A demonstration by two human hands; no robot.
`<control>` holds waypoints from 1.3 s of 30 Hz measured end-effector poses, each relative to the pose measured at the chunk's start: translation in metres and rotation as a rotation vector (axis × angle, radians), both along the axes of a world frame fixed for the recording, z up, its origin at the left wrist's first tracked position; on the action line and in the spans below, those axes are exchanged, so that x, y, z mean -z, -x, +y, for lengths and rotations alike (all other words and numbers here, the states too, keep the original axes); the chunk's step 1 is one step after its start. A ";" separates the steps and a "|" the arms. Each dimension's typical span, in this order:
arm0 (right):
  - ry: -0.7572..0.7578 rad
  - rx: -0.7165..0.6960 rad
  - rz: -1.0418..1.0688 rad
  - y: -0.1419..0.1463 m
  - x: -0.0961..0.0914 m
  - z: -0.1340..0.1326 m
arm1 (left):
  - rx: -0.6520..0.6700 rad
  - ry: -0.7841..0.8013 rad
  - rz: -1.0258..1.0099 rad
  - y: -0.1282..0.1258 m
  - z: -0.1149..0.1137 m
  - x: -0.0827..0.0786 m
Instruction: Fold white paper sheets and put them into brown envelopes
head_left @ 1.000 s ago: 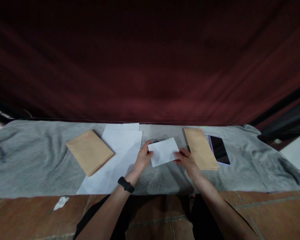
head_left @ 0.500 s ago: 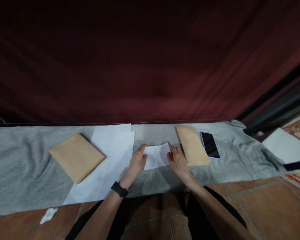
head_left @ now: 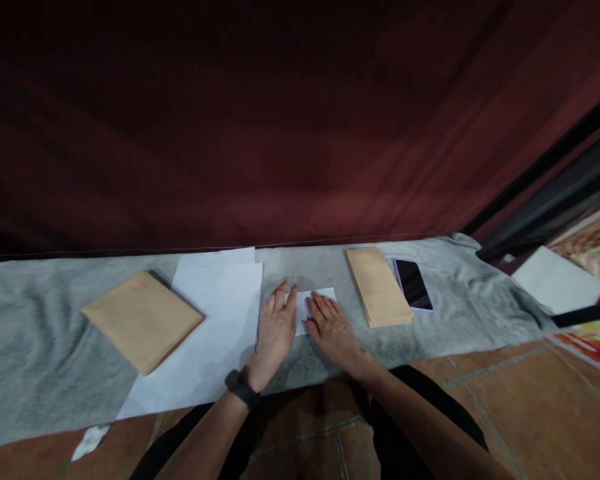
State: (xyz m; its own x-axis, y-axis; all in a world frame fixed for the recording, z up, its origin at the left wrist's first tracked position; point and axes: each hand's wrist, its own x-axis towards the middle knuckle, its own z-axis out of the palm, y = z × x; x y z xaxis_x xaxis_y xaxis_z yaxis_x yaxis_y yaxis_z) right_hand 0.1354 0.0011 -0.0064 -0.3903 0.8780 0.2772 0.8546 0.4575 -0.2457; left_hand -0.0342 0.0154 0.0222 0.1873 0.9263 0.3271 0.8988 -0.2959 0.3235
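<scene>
A small folded white paper (head_left: 314, 298) lies on the grey cloth (head_left: 40, 333) in front of me. My left hand (head_left: 276, 327) rests flat on its left part, fingers stretched out, a black watch on the wrist. My right hand (head_left: 330, 325) lies flat on the paper's right part, fingers spread. Most of the paper is hidden under both hands.
White sheets (head_left: 215, 313) lie left of my hands, with a brown envelope stack (head_left: 141, 320) further left. A second brown envelope stack (head_left: 378, 285) and a dark phone (head_left: 413, 284) lie to the right. Red curtain behind; tiled floor in front.
The paper was held up between both hands, then laid down and folded smaller. Both hands now press flat on top of it. The view has shifted left.
</scene>
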 end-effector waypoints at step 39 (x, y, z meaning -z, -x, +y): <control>-0.064 0.104 0.021 -0.018 -0.004 0.002 | 0.027 -0.040 0.134 -0.014 -0.021 0.026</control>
State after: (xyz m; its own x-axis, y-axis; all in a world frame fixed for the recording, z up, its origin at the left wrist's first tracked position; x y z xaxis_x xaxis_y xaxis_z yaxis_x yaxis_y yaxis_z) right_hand 0.1532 0.0029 -0.0019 -0.2918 0.8935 0.3413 0.8932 0.3822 -0.2370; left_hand -0.0201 -0.0056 -0.0038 0.2561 0.9071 0.3341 0.9247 -0.3306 0.1886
